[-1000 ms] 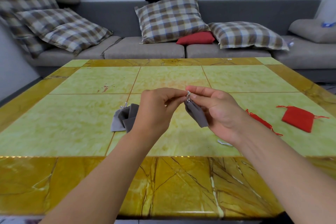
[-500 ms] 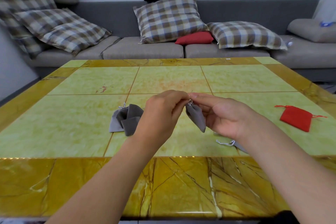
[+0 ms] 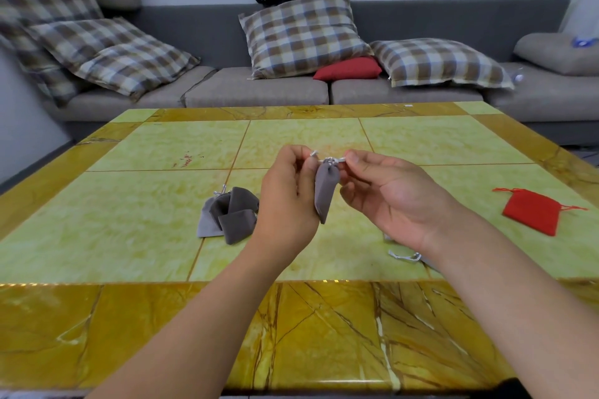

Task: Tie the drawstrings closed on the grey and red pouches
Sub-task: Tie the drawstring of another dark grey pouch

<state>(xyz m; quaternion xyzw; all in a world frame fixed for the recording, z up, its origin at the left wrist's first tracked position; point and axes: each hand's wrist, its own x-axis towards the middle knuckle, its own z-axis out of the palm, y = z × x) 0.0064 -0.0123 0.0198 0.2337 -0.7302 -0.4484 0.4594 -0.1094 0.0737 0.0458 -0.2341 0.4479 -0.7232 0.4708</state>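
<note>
The grey pouch [image 3: 326,186] now hangs upright above the table [image 3: 129,204]; your left hand [image 3: 288,201] and right hand [image 3: 395,201] have spread, each pinching its drawstring.

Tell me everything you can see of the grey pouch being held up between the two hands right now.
The grey pouch is small, of soft, velvety-looking grey cloth, hanging mouth-up above the table without touching it. Its neck is gathered shut under a pale drawstring stretched sideways. The left hand pinches one cord end, the right hand the other. The body narrows toward its lower tip. Whether a knot is formed is too small to tell.
</note>
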